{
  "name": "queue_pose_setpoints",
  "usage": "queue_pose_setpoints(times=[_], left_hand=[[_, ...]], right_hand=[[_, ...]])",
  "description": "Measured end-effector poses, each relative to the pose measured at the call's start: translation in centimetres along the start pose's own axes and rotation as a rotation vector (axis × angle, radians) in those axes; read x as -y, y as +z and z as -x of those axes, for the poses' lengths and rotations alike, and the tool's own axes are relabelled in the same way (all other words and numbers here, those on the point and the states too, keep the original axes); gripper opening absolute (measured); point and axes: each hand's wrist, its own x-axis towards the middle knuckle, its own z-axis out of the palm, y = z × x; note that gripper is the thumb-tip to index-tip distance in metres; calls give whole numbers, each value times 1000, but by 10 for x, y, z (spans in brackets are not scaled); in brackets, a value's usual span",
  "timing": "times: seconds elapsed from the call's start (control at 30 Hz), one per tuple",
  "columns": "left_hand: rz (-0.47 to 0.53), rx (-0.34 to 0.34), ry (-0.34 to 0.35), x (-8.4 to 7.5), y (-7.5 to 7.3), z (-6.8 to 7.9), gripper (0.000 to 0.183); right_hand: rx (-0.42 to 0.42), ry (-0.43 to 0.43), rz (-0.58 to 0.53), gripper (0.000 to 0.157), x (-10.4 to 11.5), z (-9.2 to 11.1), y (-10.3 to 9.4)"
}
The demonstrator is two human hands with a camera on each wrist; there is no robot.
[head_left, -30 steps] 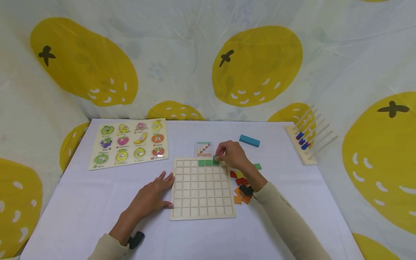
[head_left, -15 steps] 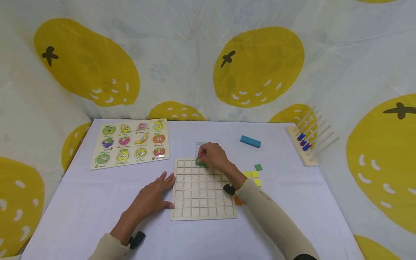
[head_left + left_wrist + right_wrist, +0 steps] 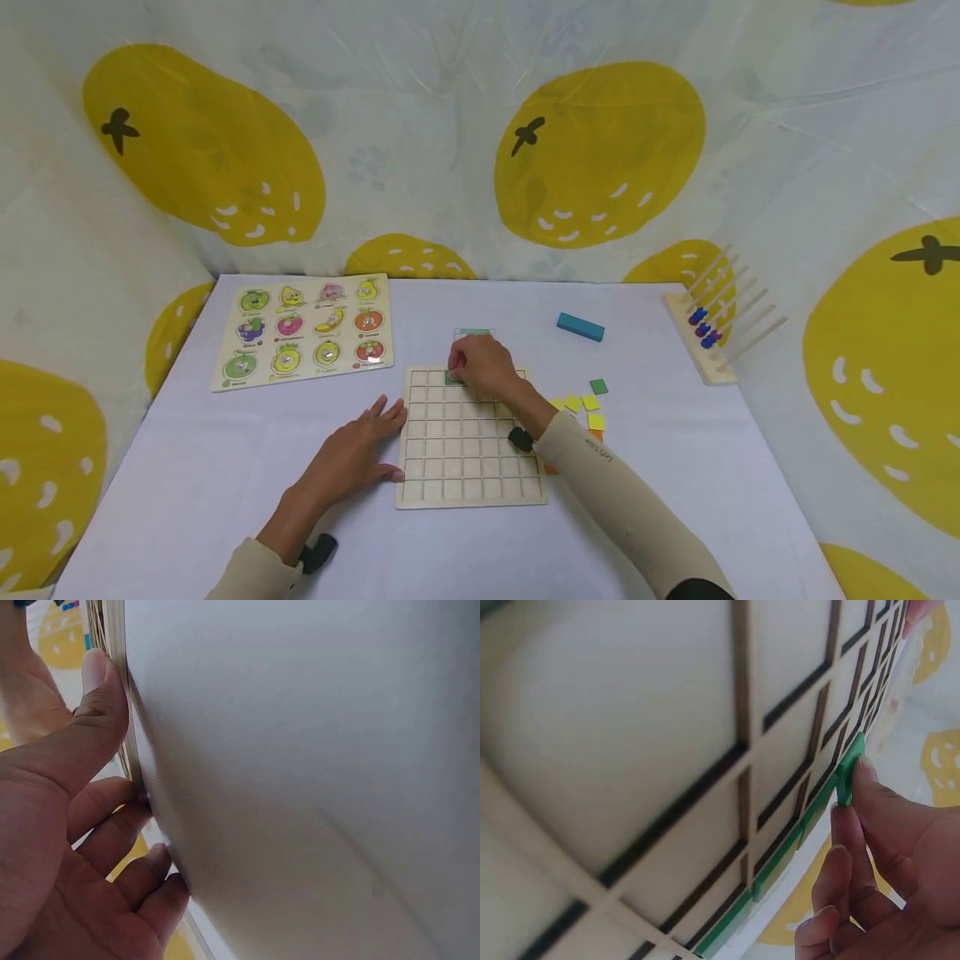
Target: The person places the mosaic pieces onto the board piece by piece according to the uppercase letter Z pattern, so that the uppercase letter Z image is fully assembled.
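Observation:
A pale wooden grid board [image 3: 472, 450] lies on the white table. My right hand [image 3: 486, 368] is over its far row, and thumb and forefinger pinch a green square tile [image 3: 847, 769], held tilted at the row's edge. Beside it, more green tiles [image 3: 776, 866] sit in squares of that row, mostly covered by the hand in the head view. My left hand [image 3: 358, 450] rests against the board's left edge with fingers spread. Thumb and fingertips touch the edge in the left wrist view. Behind the board, a small pattern card [image 3: 475, 332] is partly hidden by my right hand.
Right of the board lie a loose green tile [image 3: 598, 387], yellow tiles [image 3: 596, 422] and orange tiles, partly under my right forearm. A blue bar [image 3: 581, 327] lies farther back. A fruit puzzle board [image 3: 307, 333] is back left, a peg stand [image 3: 701, 354] back right.
My right hand has moved left along the far row with a green tile, away from the right end of the green tiles. The left hand stays at the board's edge.

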Motion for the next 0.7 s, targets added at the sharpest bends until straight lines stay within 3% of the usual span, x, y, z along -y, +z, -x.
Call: queue_pose_setpoints(times=[0.4, 0.7], left_hand=[[15, 5, -11, -2, -2, -1, 106], [25, 2, -17, -4, -3, 0, 107]], right_hand=[[-22, 18, -53, 7, -8, 13, -10], [-94, 52, -98, 10, -49, 33, -32]])
